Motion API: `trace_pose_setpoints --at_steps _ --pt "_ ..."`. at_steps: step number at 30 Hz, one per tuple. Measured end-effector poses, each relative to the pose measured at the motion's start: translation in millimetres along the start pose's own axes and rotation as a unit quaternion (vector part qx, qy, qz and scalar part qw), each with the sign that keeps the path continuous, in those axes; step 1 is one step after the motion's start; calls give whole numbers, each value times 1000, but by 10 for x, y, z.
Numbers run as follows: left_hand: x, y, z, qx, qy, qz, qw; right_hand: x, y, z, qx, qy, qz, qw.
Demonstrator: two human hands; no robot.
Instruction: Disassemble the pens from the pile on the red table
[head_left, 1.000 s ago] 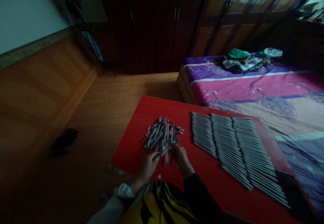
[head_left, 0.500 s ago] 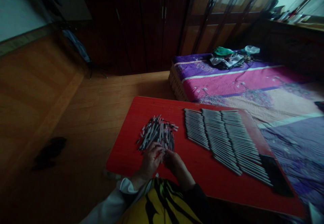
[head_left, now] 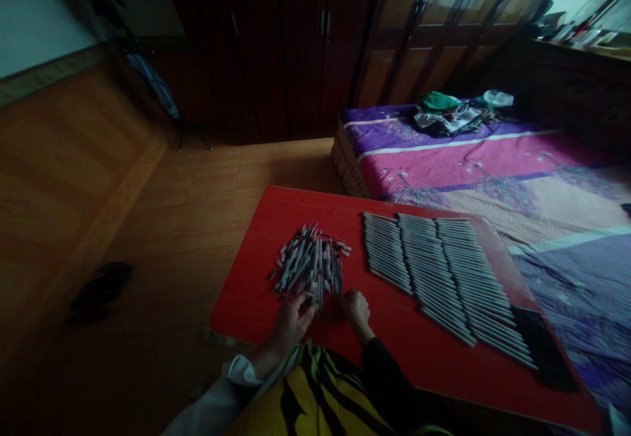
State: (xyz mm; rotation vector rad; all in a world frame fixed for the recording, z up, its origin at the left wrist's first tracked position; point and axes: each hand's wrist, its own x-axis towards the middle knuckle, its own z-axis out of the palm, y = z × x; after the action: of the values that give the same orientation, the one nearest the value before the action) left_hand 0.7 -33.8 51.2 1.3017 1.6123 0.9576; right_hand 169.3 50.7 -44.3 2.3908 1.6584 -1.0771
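Observation:
A loose pile of thin grey and dark pen-like sticks (head_left: 305,258) lies on the red table (head_left: 246,278). At its near edge my left hand (head_left: 292,317) has thumb and fingers curled together around a slim grey pen-like stick, whose end is hard to make out. My right hand (head_left: 357,310) is closed just off the pile's lower right corner, beside the thin dark sticks. What its fingers hold, if anything, is hidden. To the right, long grey pen-like sticks (head_left: 428,265) lie side by side in three slanted columns.
A dark flat object (head_left: 542,347) lies at the table's right end. Beyond the table stands a bed with a purple and pink cover (head_left: 458,160), clothes (head_left: 448,114) heaped on it. Wooden cupboards (head_left: 305,48) line the back wall. Dark shoes (head_left: 101,291) are on the floor at left.
My hands were together at the pile's near edge. The right hand has moved apart to the right and now sits closed beside the pile; the left stays near the same place.

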Motion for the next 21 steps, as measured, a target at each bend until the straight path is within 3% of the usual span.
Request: trace_pose_setpoints --at_steps 6,12,17,21 --pt "10 60 15 16 -14 11 1000 75 -62 12 -8 -2 -2 1000" --pt "40 52 -20 43 -11 -9 999 28 -14 -31 50 8 -30 998" --pt "116 24 -87 54 -1 36 998 -66 80 -154 152 -9 -85 985" --pt "178 24 -118 71 1 77 995 -258 98 -378 216 6 -155 964"
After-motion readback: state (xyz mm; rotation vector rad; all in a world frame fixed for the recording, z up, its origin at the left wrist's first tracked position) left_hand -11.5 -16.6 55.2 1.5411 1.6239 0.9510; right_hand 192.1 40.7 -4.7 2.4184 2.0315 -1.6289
